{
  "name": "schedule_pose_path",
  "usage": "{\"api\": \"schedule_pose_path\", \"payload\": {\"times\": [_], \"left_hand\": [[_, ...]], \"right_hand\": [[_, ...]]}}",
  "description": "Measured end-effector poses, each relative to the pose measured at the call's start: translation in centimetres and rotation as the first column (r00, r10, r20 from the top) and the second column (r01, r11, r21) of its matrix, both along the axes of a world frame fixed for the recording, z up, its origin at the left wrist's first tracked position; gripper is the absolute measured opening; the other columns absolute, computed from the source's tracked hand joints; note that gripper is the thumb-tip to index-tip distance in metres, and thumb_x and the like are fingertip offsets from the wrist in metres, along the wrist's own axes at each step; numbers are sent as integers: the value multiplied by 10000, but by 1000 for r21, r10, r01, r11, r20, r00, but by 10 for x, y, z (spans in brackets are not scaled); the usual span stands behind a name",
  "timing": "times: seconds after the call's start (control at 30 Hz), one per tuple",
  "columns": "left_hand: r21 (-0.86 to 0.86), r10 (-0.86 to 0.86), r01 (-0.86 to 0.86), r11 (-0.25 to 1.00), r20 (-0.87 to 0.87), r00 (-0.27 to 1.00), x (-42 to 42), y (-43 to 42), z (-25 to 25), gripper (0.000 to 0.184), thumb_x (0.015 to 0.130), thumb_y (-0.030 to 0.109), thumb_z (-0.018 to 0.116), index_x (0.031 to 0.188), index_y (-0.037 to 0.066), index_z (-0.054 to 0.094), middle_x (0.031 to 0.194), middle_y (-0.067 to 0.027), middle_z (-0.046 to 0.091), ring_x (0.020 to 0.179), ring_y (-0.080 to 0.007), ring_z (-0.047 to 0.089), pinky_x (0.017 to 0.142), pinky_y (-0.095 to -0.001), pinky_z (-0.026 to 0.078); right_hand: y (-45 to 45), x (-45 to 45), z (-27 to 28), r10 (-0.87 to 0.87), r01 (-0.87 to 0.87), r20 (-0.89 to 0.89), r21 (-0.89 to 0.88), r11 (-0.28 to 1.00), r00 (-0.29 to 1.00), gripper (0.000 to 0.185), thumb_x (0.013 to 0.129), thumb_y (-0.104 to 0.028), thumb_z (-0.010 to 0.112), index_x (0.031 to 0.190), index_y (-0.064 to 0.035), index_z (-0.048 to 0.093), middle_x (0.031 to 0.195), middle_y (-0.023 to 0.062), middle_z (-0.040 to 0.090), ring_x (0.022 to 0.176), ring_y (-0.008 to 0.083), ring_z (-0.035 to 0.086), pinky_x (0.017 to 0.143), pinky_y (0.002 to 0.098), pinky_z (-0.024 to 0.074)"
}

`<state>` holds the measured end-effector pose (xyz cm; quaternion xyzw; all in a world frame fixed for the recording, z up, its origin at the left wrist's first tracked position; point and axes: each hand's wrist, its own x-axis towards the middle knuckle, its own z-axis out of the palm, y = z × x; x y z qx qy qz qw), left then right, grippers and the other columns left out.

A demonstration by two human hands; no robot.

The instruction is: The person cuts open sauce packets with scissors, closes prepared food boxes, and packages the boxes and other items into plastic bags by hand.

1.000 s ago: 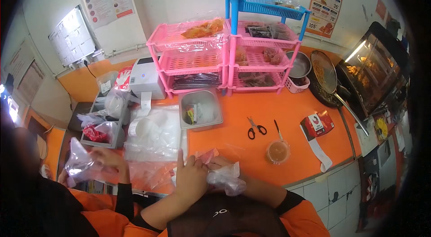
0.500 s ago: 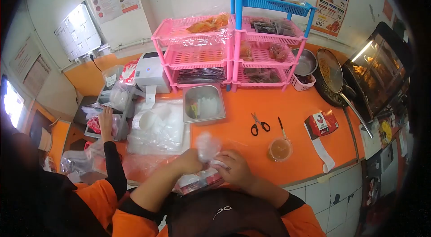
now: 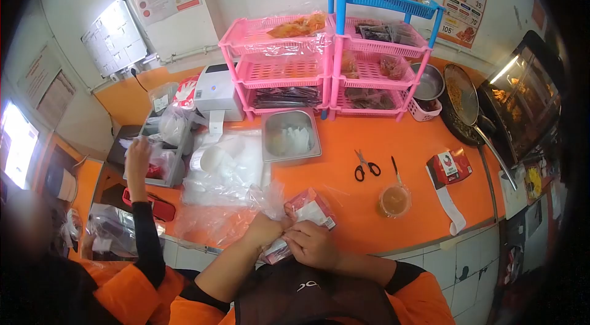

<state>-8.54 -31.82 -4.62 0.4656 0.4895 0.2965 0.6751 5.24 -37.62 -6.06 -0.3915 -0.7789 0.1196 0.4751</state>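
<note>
Close to my body, at the front edge of the orange counter, a red-and-white box (image 3: 312,210) sits inside clear plastic. My left hand (image 3: 265,230) is closed on the plastic over the box. Touching it from the right, my right hand (image 3: 311,242) has its fingers bent together on the same plastic. Loose clear plastic (image 3: 215,221) spreads out to the left of my hands. Beyond them stands a metal tray (image 3: 291,135) with small packets. Scissors (image 3: 367,166) and a sealed cup of brown liquid (image 3: 394,201) lie to the right.
A co-worker's hand (image 3: 138,154) is over a grey bin (image 3: 176,168) at the left. Pink racks (image 3: 279,73) and a label printer (image 3: 217,92) stand at the back. Another red box (image 3: 449,166), a pan (image 3: 461,103) and a lit food display (image 3: 522,97) are on the right.
The plastic bunch that stood up between my hands is now down, and the wrapped box shows more, turned above my hands. The co-worker's hand stays at the bin. The view has shifted left.
</note>
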Motion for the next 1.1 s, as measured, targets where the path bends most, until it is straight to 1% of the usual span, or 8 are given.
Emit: {"api": "schedule_pose_path", "payload": {"times": [0.33, 0.43, 0.67, 0.77, 0.87, 0.97, 1.03, 1.1], "left_hand": [[-140, -19, 29, 990, 72, 997, -9, 4, -3, 121, 776, 59, 612, 883, 66, 556, 842, -15, 553, 785, -109, 537, 568, -252, 489], [-143, -113, 108, 984, -31, 993, -10, 9, 1, 130, 780, 93, 628, 891, 83, 561, 850, -6, 554, 802, -108, 538, 537, -259, 506], [86, -271, 287, 954, -157, 950, -12, 24, -16, 203, 753, 154, 675, 926, 99, 584, 821, 11, 544, 761, -97, 537, 603, -276, 499], [228, -354, 484, 845, -439, 825, -7, 27, 12, 263, 735, 193, 676, 959, 83, 594, 828, -54, 575, 761, -157, 571, 696, -316, 487], [145, -284, 738, 659, -861, 422, -2, 35, 19, 380, 717, 278, 648, 972, 2, 590, 888, -176, 619, 808, -296, 614, 739, -365, 484], [3, -320, 791, 611, -914, 250, 9, 36, 50, 404, 721, 329, 610, 956, 0, 609, 912, -228, 611, 828, -342, 608, 729, -372, 485], [68, -373, 762, 644, -842, 390, 3, 45, 24, 338, 720, 259, 629, 971, 35, 602, 904, -170, 618, 811, -290, 608, 718, -366, 486], [45, -452, 668, 743, -702, 550, -1, 50, 20, 303, 714, 221, 647, 960, 51, 604, 878, -119, 622, 781, -235, 606, 674, -351, 489]], "right_hand": [[2, 11, 10, 0, -52, -200, -256, 965, 980, 143, 699, -47, 673, 831, -52, 618, 802, 70, 560, 720, 205, 575, 610, 290, 482], [42, 29, 23, -52, 52, -9, -12, 999, 999, 155, 707, -30, 627, 859, -62, 623, 839, 68, 572, 788, 214, 568, 667, 309, 485], [76, 56, 17, 271, -300, 374, 19, 954, 887, 245, 677, -31, 543, 902, -74, 630, 896, 52, 587, 846, 226, 567, 709, 328, 487], [73, 57, 20, 290, -303, 402, -34, 952, 868, 214, 693, -64, 541, 889, -74, 629, 905, 51, 596, 865, 229, 564, 719, 336, 483], [69, 54, 17, 273, -234, 301, -160, 959, 914, 140, 770, -125, 537, 856, -59, 626, 872, 58, 601, 871, 232, 558, 726, 349, 477], [67, 57, 5, 198, -95, 288, -333, 938, 937, 130, 773, -146, 561, 830, -50, 627, 779, 74, 583, 800, 252, 562, 697, 365, 472], [61, 68, 23, 155, -91, 477, -154, 984, 865, 114, 760, -145, 584, 806, -52, 630, 736, 84, 565, 749, 266, 561, 671, 368, 468], [56, 70, 23, 103, -70, 294, -122, 990, 950, 75, 745, -117, 620, 793, -62, 639, 745, 87, 571, 728, 254, 561, 637, 353, 466]]}}
